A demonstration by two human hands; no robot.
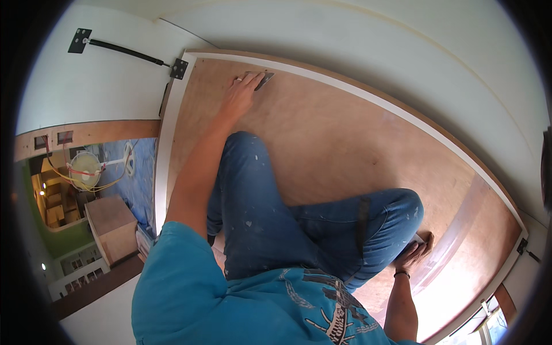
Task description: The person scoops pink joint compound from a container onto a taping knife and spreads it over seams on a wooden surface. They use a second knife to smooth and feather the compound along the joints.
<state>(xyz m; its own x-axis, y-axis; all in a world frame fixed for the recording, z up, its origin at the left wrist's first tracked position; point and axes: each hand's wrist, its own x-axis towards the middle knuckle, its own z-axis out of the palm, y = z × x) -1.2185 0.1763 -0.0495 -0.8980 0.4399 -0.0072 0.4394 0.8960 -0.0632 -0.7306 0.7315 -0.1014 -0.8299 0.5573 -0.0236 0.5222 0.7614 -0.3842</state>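
My left hand (pixel 241 95) reaches far forward, its fingers closed on a flat metal scraper (pixel 264 80). The scraper's blade lies against the brown plywood panel (pixel 333 132), near the panel's far left corner. Low at the right, beside my bent knee, is my right hand (pixel 409 259), with a dark band round the wrist. Its fingers are curled around a small thing with a pale edge, mostly hidden by the hand and knee. I sit on the panel in blue jeans (pixel 253 195) with pale specks on them.
A white frame (pixel 345 83) with a brown edge borders the panel. At the left, a black gas strut (pixel 126 52) joins wall and frame. Beyond the left edge are loose wires (pixel 86 184), a round fan (pixel 84 168) and a wooden box (pixel 118 227). A pale strip (pixel 454 247) crosses the panel's right.
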